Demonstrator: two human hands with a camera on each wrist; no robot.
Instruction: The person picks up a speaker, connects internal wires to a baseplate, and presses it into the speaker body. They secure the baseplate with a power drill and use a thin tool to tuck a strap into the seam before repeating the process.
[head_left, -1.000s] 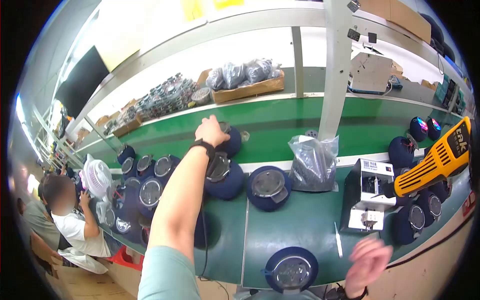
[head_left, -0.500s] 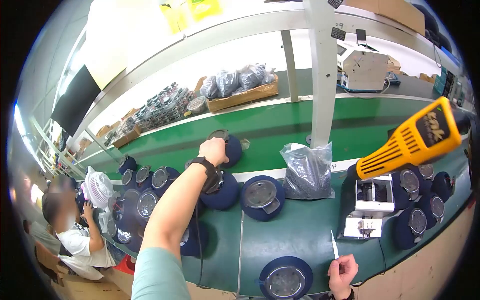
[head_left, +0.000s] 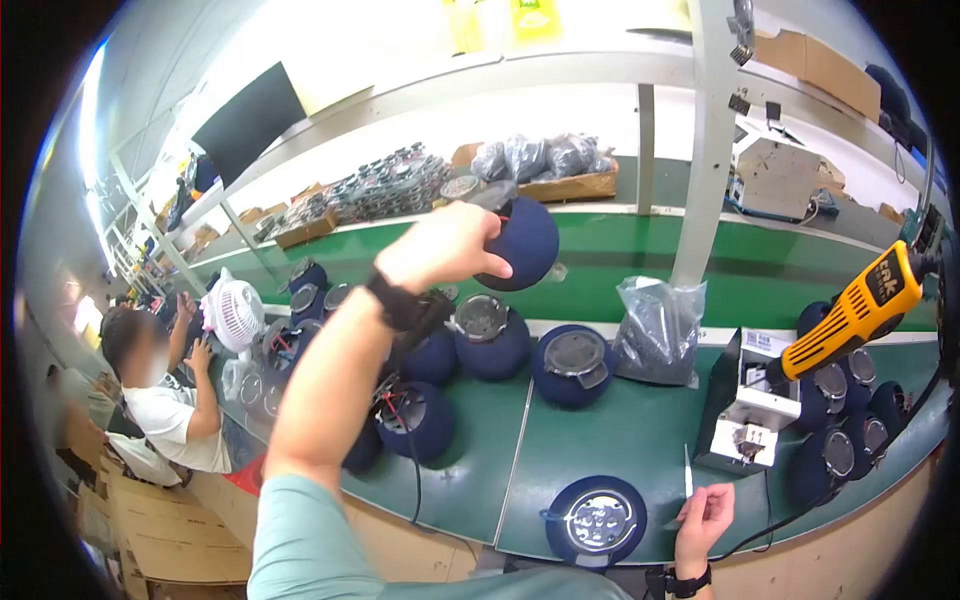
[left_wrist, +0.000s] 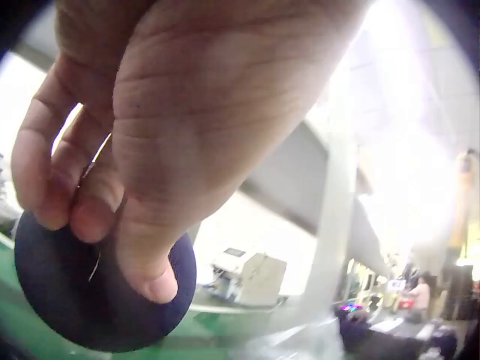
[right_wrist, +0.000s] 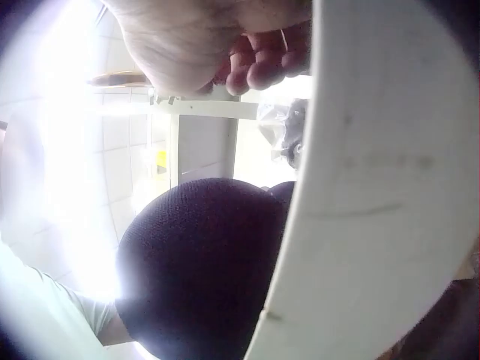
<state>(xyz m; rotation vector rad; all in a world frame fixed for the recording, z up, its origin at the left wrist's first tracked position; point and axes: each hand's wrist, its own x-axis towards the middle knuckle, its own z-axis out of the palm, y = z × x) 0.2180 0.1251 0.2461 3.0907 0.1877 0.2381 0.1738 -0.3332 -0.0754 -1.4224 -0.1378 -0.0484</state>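
Observation:
My left hand grips a round dark-blue speaker, lifted over the green belt behind the bench. In the left wrist view, the thumb presses the near side of its fabric shell, with the other fingers spread round the top. My right hand is at the bench's front edge, fingers loosely bent, nothing between them. A slim white tool lies right at its fingertips. To its left sits another speaker, clear round cover facing up; the right wrist view shows a dark fabric ball.
More speakers crowd the bench's left and right sides. A bag of small dark parts stands behind, beside a boxy black-and-white fixture. A yellow heat gun hangs over the fixture. Another person works at the left near a fan.
My left hand has picked the speaker up off the belt and brought it nearer. The right hand came in beside the white tool and has stayed there. The head view has swung left.

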